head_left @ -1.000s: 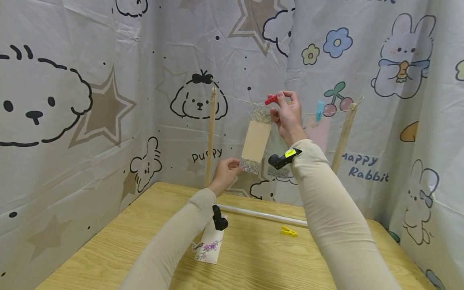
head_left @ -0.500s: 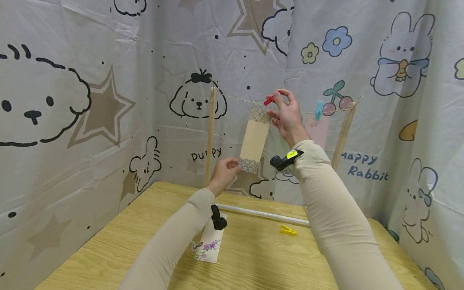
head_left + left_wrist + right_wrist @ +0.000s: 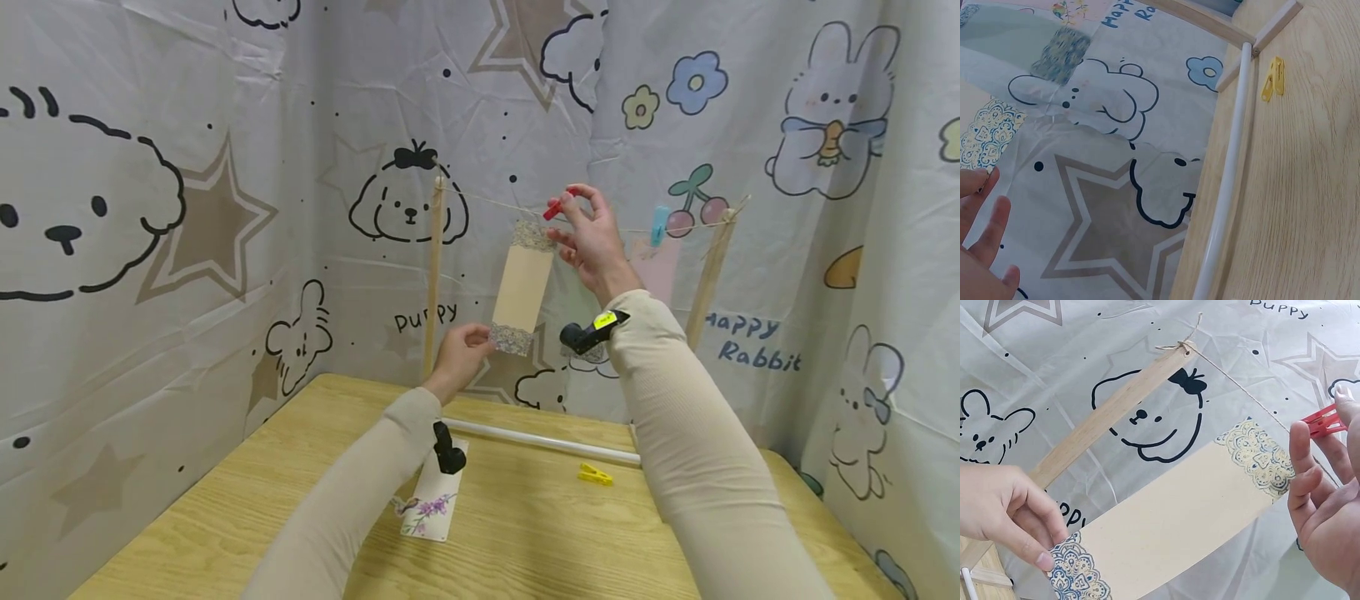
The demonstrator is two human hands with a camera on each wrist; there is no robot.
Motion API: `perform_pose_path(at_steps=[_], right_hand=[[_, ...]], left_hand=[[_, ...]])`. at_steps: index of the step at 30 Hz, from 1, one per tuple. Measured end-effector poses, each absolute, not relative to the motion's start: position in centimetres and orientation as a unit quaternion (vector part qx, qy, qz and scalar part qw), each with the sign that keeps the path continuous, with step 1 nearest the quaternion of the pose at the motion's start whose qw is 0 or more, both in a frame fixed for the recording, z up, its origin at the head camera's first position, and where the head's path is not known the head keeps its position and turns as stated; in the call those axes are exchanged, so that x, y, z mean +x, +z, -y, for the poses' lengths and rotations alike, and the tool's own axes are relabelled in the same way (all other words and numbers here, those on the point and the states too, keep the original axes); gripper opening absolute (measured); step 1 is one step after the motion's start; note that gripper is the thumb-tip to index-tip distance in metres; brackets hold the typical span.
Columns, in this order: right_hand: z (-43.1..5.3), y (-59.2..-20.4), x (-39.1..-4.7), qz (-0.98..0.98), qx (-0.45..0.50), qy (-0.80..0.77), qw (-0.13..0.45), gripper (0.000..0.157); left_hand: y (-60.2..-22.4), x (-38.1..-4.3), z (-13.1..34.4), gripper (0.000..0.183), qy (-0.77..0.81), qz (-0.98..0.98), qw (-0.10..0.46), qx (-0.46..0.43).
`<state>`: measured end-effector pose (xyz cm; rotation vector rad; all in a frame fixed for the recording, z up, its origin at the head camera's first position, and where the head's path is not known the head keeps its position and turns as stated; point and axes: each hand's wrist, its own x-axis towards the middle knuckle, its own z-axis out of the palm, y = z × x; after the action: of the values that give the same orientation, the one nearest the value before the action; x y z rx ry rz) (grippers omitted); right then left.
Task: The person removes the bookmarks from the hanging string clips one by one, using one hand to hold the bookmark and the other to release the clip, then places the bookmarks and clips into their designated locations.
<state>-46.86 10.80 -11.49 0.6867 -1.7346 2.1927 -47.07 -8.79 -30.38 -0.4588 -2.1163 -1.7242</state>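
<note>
A beige card point(image 3: 1172, 519) with patterned blue-and-yellow bands at both ends hangs tilted just below a thin string point(image 3: 1241, 387). My left hand point(image 3: 459, 360) pinches its lower left corner between thumb and finger. Up at the string, my right hand point(image 3: 592, 246) holds a red clothespin point(image 3: 1322, 422) between thumb and index finger, while its other fingers are at the card's upper right corner. The clothespin overlaps the string in the head view. Partly hidden behind the right hand and wrist is a pale green card point(image 3: 1010, 44) with a patterned end.
Wooden posts point(image 3: 435, 267) carry the string at each side. A light blue clothespin point(image 3: 660, 227) holds a pink card point(image 3: 656, 262) toward the right. On the table lie a yellow clothespin point(image 3: 595, 475) and a flower-printed card point(image 3: 431, 504). A white rod point(image 3: 547, 444) runs low between the posts.
The beige card and the red clothespin have shifted slightly left with both hands. The grips stay the same, and the head view has drifted a little.
</note>
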Motion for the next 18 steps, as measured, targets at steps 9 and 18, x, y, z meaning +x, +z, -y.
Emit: perform_pose_path(at_steps=[9, 18], right_hand=[[-11.02, -11.94, -47.02, 0.602, 0.253, 0.749, 0.109, 0.028], [-11.39, -12.22, -46.81, 0.604, 0.265, 0.745, 0.096, 0.029]], left_hand=[[-30.29, -46.93, 8.88, 0.024, -0.615, 0.750, 0.183, -0.162], [-30.37, -46.89, 9.04, 0.024, -0.617, 0.749, 0.180, -0.157]])
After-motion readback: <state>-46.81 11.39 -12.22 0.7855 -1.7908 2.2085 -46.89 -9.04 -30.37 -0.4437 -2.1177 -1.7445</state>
